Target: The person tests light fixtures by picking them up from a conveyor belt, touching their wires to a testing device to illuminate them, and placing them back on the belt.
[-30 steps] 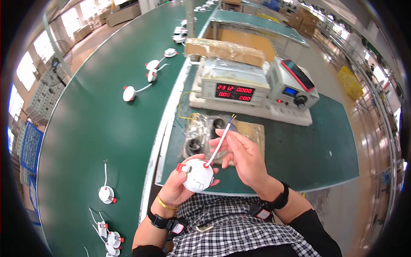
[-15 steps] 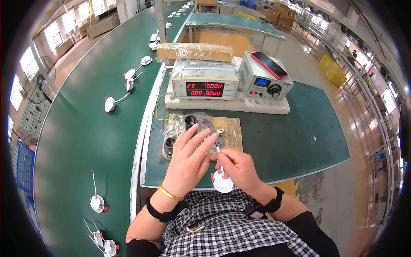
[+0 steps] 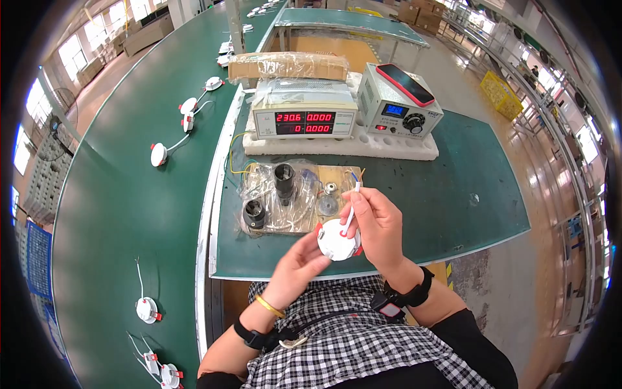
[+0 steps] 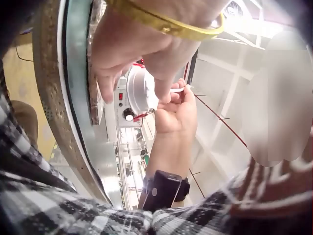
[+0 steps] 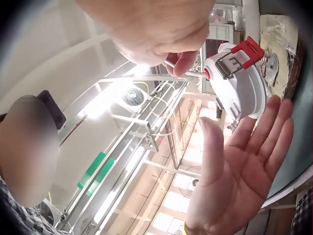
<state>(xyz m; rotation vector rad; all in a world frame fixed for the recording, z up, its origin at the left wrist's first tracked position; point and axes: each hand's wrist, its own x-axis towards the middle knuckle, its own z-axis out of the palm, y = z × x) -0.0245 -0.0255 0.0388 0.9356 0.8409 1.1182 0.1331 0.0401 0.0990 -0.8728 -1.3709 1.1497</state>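
A white round downlight [image 3: 335,241] with red spring clips hangs from its white cable [image 3: 350,211] above the green table's front edge. My right hand [image 3: 364,206] pinches that cable between thumb and fingers, with the bare wire ends sticking up past it. My left hand [image 3: 312,251] is below and left of the lamp, palm open and fingers straight, its fingertips at the lamp's body. The right wrist view shows the lamp [image 5: 239,83] beside the flat left palm [image 5: 244,161] and the right-hand fingers on the cable [image 5: 190,73]. In the left wrist view the lamp [image 4: 139,90] sits between both hands.
Behind the hands lies a plastic-covered board [image 3: 304,217] with two black sockets [image 3: 283,178]. Further back stand a meter with red digits [image 3: 303,120] and a dial unit [image 3: 398,113] with a phone [image 3: 406,84] on top. Several lamps [image 3: 157,154] lie on the left conveyor belt [image 3: 129,214].
My left hand let go of the lamp, reached over the board, then came back under it. The right hand lowered the lamp by its cable and raised it again.
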